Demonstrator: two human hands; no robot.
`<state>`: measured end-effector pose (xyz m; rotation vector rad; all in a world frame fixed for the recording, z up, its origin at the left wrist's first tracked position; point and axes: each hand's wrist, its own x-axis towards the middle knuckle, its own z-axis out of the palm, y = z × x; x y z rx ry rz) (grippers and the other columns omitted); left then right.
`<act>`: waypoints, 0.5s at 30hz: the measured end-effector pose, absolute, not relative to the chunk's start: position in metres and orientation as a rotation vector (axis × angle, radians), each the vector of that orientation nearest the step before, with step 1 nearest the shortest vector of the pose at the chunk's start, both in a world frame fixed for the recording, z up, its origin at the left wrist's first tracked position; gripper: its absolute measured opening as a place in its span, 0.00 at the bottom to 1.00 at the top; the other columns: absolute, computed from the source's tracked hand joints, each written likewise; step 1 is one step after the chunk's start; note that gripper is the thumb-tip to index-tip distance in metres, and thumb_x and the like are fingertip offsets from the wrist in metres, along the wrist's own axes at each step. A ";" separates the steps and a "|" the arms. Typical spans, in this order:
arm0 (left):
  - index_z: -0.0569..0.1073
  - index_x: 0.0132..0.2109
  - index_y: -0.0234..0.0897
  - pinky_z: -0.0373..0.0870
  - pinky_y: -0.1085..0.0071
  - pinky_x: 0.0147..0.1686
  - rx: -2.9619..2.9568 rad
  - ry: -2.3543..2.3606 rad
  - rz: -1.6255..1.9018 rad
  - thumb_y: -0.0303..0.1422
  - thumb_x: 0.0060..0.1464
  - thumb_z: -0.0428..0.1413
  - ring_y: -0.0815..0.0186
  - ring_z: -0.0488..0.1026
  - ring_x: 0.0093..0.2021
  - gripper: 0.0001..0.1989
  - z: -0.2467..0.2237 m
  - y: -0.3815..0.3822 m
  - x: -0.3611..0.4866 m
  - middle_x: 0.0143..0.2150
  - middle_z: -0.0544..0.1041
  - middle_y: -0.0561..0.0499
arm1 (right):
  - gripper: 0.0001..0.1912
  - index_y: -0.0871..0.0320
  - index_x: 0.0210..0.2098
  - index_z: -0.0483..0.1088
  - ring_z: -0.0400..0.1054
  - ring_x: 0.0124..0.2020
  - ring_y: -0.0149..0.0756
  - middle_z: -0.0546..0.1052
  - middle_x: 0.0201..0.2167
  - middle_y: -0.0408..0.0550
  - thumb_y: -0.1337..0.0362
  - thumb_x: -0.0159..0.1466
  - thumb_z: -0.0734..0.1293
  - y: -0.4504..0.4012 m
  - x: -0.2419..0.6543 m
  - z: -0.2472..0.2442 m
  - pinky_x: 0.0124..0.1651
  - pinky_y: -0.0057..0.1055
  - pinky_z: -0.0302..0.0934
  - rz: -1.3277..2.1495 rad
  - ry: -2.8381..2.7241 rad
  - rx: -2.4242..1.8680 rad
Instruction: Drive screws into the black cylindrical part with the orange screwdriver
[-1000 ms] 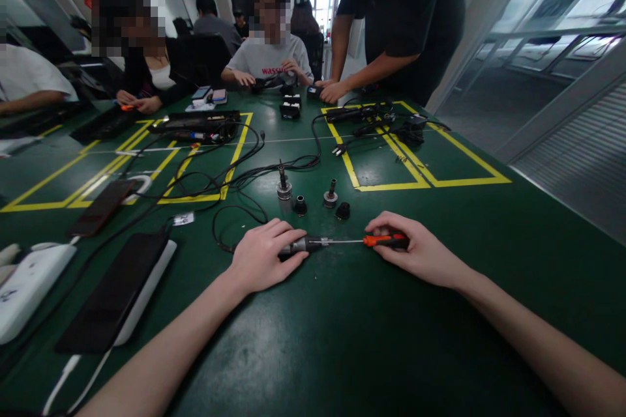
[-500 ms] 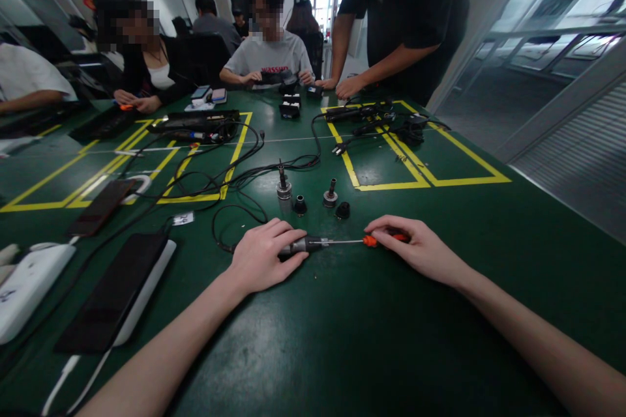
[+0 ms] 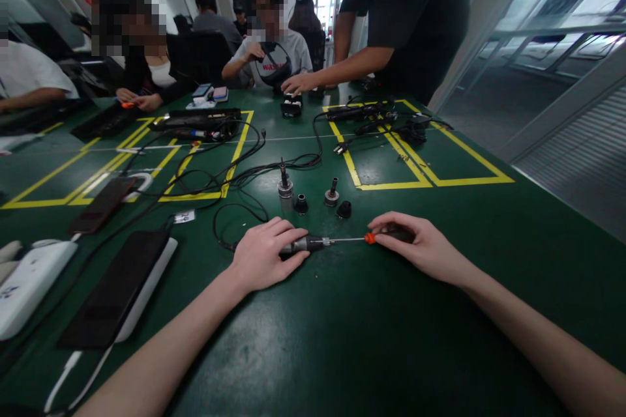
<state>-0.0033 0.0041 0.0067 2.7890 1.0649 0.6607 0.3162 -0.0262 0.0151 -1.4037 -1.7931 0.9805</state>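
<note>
My left hand (image 3: 267, 249) is closed over a dark cylindrical corded handle (image 3: 297, 245) lying on the green table, its small pale end pointing right. In my right hand (image 3: 415, 241) is a screwdriver (image 3: 370, 238) with an orange and black handle, held level between thumb and fingers. Its thin shaft runs left to the handle's end; whether the tip is seated there I cannot make out. Just beyond stand two metal stemmed parts, a taller one (image 3: 285, 187) and a shorter one (image 3: 332, 195). Beside them sit two small black caps, one left (image 3: 301, 204) and one right (image 3: 344, 210).
A black phone (image 3: 115, 290), a white power strip (image 3: 34, 283) and a second phone (image 3: 105, 205) lie at left. Black cables (image 3: 235, 176) cross the middle. Yellow tape (image 3: 391, 186) marks rectangles holding black devices (image 3: 362, 114). Several people sit or stand across the table (image 3: 313, 352).
My right hand has shifted its grip slightly, with the screwdriver handle turned to show more black. My left hand stays put. Across the table, a standing person's hand has reached left to black parts.
</note>
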 end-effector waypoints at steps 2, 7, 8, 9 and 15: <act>0.80 0.52 0.39 0.78 0.65 0.38 2.789 1.062 0.664 0.41 0.65 0.57 0.61 0.78 0.41 0.14 0.006 0.004 -0.003 0.43 0.82 0.48 | 0.23 0.53 0.43 0.80 0.77 0.41 0.47 0.83 0.41 0.52 0.41 0.64 0.71 -0.026 0.318 0.015 0.45 0.43 0.72 0.962 -1.798 -1.407; 0.80 0.52 0.38 0.77 0.65 0.38 2.789 1.066 0.658 0.40 0.65 0.58 0.61 0.78 0.41 0.14 0.006 0.004 -0.003 0.43 0.82 0.47 | 0.21 0.53 0.44 0.80 0.77 0.43 0.48 0.83 0.42 0.52 0.43 0.65 0.70 -0.026 0.318 0.014 0.46 0.44 0.72 0.970 -1.808 -1.397; 0.80 0.52 0.38 0.77 0.65 0.38 2.788 1.064 0.656 0.40 0.65 0.58 0.61 0.78 0.41 0.14 0.006 0.005 -0.003 0.43 0.82 0.47 | 0.20 0.53 0.44 0.79 0.77 0.43 0.48 0.83 0.42 0.52 0.44 0.65 0.70 -0.026 0.318 0.014 0.47 0.45 0.72 0.977 -1.807 -1.394; 0.80 0.52 0.38 0.77 0.65 0.39 2.789 1.062 0.655 0.40 0.65 0.58 0.61 0.78 0.41 0.14 0.006 0.005 -0.003 0.43 0.82 0.47 | 0.19 0.53 0.43 0.79 0.77 0.43 0.48 0.83 0.42 0.52 0.44 0.65 0.70 -0.027 0.317 0.015 0.47 0.45 0.72 0.984 -1.804 -1.391; 0.79 0.52 0.38 0.77 0.66 0.38 2.795 1.065 0.656 0.41 0.65 0.58 0.61 0.78 0.41 0.14 0.006 0.005 -0.003 0.43 0.82 0.48 | 0.13 0.52 0.39 0.78 0.76 0.42 0.47 0.81 0.40 0.51 0.50 0.66 0.71 -0.028 0.313 0.020 0.46 0.43 0.72 0.936 -1.863 -1.306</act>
